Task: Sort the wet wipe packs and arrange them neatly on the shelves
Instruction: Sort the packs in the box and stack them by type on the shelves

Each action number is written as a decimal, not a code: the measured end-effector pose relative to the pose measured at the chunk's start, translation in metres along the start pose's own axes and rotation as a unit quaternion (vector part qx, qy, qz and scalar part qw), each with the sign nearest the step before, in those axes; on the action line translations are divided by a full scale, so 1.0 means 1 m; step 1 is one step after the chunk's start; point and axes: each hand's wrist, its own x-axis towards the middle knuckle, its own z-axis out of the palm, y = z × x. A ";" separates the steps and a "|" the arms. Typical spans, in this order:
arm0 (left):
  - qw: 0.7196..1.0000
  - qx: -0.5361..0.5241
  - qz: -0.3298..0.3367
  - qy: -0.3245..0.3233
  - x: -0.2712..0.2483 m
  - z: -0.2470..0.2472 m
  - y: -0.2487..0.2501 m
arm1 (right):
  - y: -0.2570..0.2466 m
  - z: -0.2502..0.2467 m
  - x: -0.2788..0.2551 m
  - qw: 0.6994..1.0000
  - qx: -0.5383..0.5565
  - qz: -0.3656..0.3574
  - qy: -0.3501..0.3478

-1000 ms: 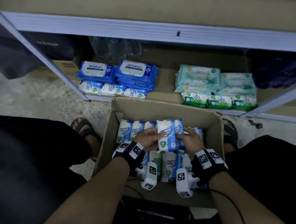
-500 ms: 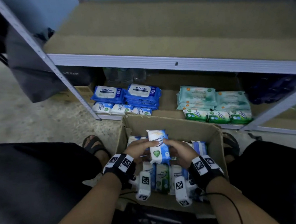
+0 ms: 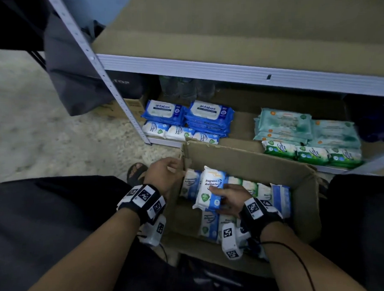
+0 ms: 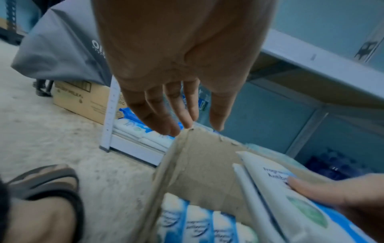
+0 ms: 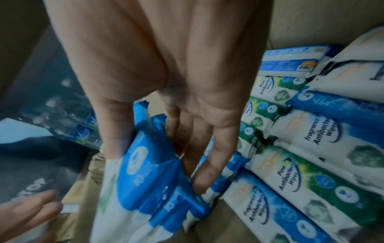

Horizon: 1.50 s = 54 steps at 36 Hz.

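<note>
Head view, left to right. At left of centre, left hand (image 3: 165, 175) over the near-left corner of the cardboard box (image 3: 254, 162), fingers (image 4: 182, 113) straight and loose, tips just at the torn rim, gripping nothing. Right of it, at centre frame, white-and-blue Fragrance Free Antibacterial wipes packs (image 3: 211, 188) lifted above the box's rows, held by the right hand (image 3: 233, 200): thumb (image 5: 116, 131) on the front face, other fingers curled behind. Right wrist view showed more than one pack in that grip, exact count unclear. Further packs (image 3: 251, 186) stood on edge inside the box, blue Fragrance Free and green Pine Antibacterial ones side by side.

Upper half of frame: bottom shelf (image 3: 242, 140) behind the box. On its left part, blue antabax packs (image 3: 209, 113) stacked behind a row of small white-and-blue packs (image 3: 179, 131). On its right part, pale teal packs (image 3: 296, 124) behind a row of green-and-white packs (image 3: 311, 153). Above, a bare brown shelf board (image 3: 247, 24) with a pale metal edge.
</note>
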 end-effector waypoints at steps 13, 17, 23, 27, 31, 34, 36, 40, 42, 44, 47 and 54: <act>0.977 0.175 0.021 -0.117 -0.004 0.006 -0.013 | 0.089 0.007 0.129 0.933 -0.344 0.103 0.030; 0.985 0.120 0.017 -0.126 0.003 0.001 -0.020 | 0.060 0.046 0.099 0.927 -0.358 0.110 0.034; 0.985 0.054 -0.018 -0.161 0.015 -0.001 -0.020 | 0.074 0.065 0.121 0.913 -0.396 0.095 0.008; 0.985 0.025 -0.014 -0.170 0.020 0.001 -0.022 | 0.074 0.061 0.131 0.899 -0.427 0.099 0.011; 0.983 0.004 -0.016 -0.181 0.027 0.004 -0.031 | 0.077 0.057 0.141 0.886 -0.452 0.098 0.000; 0.983 0.005 -0.021 -0.184 0.031 0.006 -0.036 | 0.081 0.060 0.144 0.887 -0.456 0.071 0.016; 0.981 0.000 -0.029 -0.190 0.032 0.006 -0.037 | 0.082 0.061 0.144 0.887 -0.460 0.040 0.030; 0.982 -0.014 -0.034 -0.186 0.032 0.006 -0.033 | 0.082 0.055 0.138 0.848 -0.529 -0.014 0.032; 0.982 -0.012 -0.037 -0.184 0.032 0.006 -0.031 | 0.083 0.051 0.137 0.844 -0.535 -0.017 0.026; 0.983 -0.008 -0.035 -0.182 0.031 0.006 -0.030 | 0.085 0.047 0.137 0.831 -0.555 -0.016 0.019; 0.982 -0.011 -0.034 -0.183 0.032 0.006 -0.031 | 0.078 0.048 0.134 0.800 -0.599 -0.042 -0.002; 0.982 -0.025 -0.044 -0.181 0.031 0.007 -0.031 | 0.065 0.056 0.128 0.733 -0.650 -0.201 -0.005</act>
